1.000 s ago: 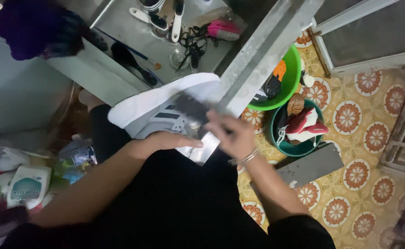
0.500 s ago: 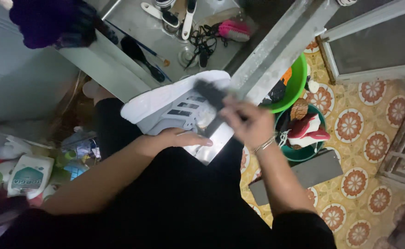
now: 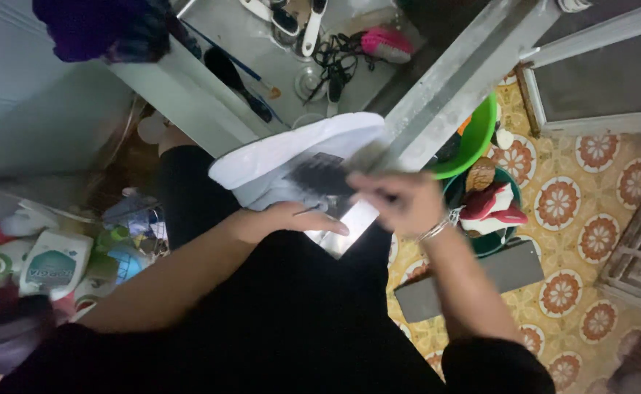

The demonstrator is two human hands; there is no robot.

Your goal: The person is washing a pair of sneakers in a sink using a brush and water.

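A white and grey sneaker [image 3: 291,157] lies on its side at the corner of a metal sink counter [image 3: 437,95], sole turned away from me. My left hand [image 3: 284,221] lies flat along the shoe's lower edge and steadies it. My right hand [image 3: 400,201] is shut on a dark scrubbing brush [image 3: 320,177], whose bristles press against the grey side of the shoe. A bangle sits on my right wrist. The brush is blurred.
The steel sink basin [image 3: 247,36] holds several brushes, a pink scrubber [image 3: 386,44] and dark laces. Right of the counter stand a bright green basin [image 3: 473,138] and a dark green basin [image 3: 492,237] with a red and white shoe [image 3: 492,204]. Detergent bottles [image 3: 50,263] lie left.
My right hand has swept the brush back and forth across the shoe's side, now lying more level and to the left. The view has shifted, so the shoe sits further right.
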